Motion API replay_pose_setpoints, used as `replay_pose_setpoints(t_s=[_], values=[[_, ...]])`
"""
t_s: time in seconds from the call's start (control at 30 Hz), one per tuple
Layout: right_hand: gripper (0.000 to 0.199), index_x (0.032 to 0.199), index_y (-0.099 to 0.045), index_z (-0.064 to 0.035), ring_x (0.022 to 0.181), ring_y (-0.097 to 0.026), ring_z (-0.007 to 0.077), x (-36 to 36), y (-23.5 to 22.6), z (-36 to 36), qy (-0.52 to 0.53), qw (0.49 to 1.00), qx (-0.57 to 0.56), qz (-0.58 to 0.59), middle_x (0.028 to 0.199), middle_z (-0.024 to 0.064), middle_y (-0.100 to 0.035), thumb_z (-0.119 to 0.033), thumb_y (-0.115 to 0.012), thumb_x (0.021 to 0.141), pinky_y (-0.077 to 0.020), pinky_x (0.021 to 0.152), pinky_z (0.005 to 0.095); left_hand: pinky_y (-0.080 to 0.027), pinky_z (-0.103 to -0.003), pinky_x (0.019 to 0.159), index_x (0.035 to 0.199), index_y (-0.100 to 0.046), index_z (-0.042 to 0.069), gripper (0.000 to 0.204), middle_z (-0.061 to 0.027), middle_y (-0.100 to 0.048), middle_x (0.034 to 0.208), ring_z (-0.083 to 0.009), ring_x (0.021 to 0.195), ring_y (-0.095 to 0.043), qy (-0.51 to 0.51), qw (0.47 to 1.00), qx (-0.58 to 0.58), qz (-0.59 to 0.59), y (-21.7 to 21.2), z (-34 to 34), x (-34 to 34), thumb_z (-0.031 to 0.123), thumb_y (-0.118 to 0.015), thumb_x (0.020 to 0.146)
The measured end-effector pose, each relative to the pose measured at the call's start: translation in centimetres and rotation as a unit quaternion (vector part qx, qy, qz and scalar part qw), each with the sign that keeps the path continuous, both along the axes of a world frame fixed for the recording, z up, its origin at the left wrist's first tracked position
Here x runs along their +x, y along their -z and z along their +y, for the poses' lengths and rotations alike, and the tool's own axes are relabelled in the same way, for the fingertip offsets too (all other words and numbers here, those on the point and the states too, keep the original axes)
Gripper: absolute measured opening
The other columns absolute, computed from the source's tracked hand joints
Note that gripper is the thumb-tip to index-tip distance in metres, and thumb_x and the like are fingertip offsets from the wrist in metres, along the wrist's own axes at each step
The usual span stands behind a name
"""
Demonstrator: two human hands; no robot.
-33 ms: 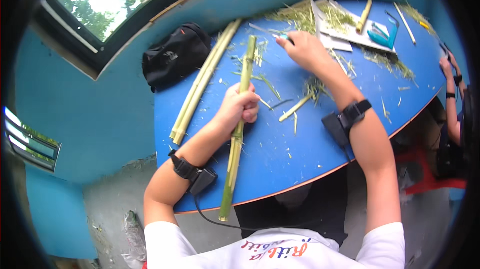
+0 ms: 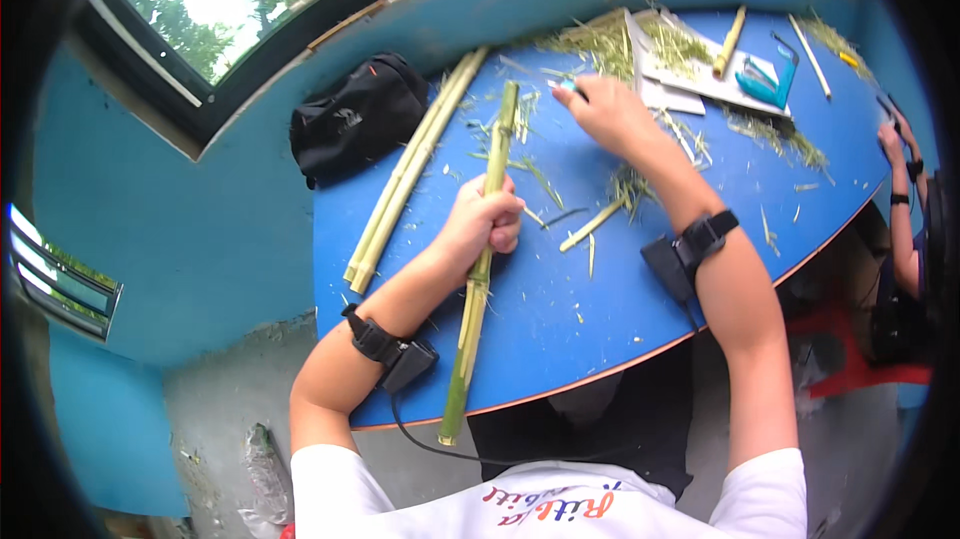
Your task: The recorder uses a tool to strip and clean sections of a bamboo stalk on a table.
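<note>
My left hand is closed around a green bamboo stick. The stick leans lengthwise over the table, its lower end reaching past the near edge, and pale peeled patches show below my grip. Farther off and to the right, my right hand is closed on a knife with a teal handle. Its thin blade is blurred and points left, apart from the stick's upper end. Two long pale bamboo poles lie side by side to the left of my left hand. A split bamboo piece rests between my arms.
The blue table has shavings heaped at its back. A black bag sits back left. White boards carry a bamboo piece and a teal tool. Another person's hand is at the far right.
The whole view has shifted slightly, so the table and its contents appear a little lower. Both hands keep their grips.
</note>
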State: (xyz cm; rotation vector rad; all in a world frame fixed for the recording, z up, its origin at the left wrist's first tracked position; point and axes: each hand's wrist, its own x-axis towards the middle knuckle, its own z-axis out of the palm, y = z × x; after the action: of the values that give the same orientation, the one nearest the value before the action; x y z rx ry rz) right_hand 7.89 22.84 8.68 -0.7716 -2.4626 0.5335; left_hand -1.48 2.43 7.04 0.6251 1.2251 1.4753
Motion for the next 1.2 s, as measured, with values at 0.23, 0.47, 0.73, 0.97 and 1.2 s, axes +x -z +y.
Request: replay_pose_setpoints(t_s=[0.23, 0.47, 0.73, 0.97, 1.2], values=[[0.042, 0.078, -0.055, 0.0033, 0.073, -0.054, 0.0404, 0.3, 1.0, -0.8, -0.111, 0.993, 0.013, 0.045, 0.073, 0.023, -0.057, -0.037, -0.051, 0.089, -0.0409, 0.065, 0.0458, -0.028, -0.023, 0.035, 0.076, -0.037, 0.013, 0.021, 0.0029, -0.036, 0.056, -0.0062, 0.038, -0.037, 0.002, 0.999, 0.025, -0.038, 1.9, 0.4, -0.1, 0.005, -0.056, 0.081], [0.045, 0.076, -0.056, 0.0019, 0.077, -0.056, 0.0404, 0.6, 1.9, -1.1, -0.16, 0.985, -0.062, -0.019, 0.076, 0.0237, -0.059, -0.041, -0.05, 0.088, -0.0424, 0.067, 0.0464, -0.035, -0.024, 0.04, 0.09, -0.043, 0.008, 0.015, 0.0002, -0.042, 0.061, -0.0095, 0.043, -0.043, 0.014, 0.999, 0.017, -0.039, 2.8, 1.1, -0.1, 0.008, -0.056, 0.082], [0.041, 0.08, -0.061, -0.0017, 0.08, -0.059, 0.0404, 1.3, 3.2, -1.1, -0.081, 0.995, -0.038, -0.05, 0.079, 0.0222, -0.062, -0.042, -0.051, 0.087, -0.0448, 0.07, 0.0477, -0.044, -0.049, 0.074, 0.09, -0.05, -0.003, 0.036, -0.024, -0.06, 0.079, -0.0405, 0.082, -0.058, 0.095, 0.688, -0.128, 0.708, -0.1, 3.6, 0.2, 0.033, -0.053, 0.083], [0.044, 0.082, -0.06, -0.0006, 0.08, -0.059, 0.0405, 1.6, 3.8, -1.7, -0.058, 0.995, -0.056, -0.058, 0.079, 0.0219, -0.062, -0.043, -0.051, 0.087, -0.045, 0.07, 0.0479, -0.046, -0.032, 0.059, 0.083, -0.065, -0.001, 0.025, -0.0157, -0.06, 0.068, -0.0224, 0.063, -0.059, -0.042, 0.698, 0.012, 0.715, -3.7, 6.7, -8.7, 0.024, -0.059, 0.083], [0.043, 0.086, -0.061, -0.0015, 0.081, -0.059, 0.0389, 1.9, 4.1, -2.2, -0.081, 0.992, -0.041, -0.093, 0.08, 0.0209, -0.063, -0.043, -0.05, 0.087, -0.0456, 0.071, 0.0471, -0.045, -0.031, 0.051, 0.13, -0.042, -0.004, 0.053, -0.0048, -0.053, 0.054, -0.0133, 0.047, -0.051, -0.408, 0.789, 0.035, 0.458, -4.3, 7.3, -19.9, 0.015, -0.051, 0.081]])
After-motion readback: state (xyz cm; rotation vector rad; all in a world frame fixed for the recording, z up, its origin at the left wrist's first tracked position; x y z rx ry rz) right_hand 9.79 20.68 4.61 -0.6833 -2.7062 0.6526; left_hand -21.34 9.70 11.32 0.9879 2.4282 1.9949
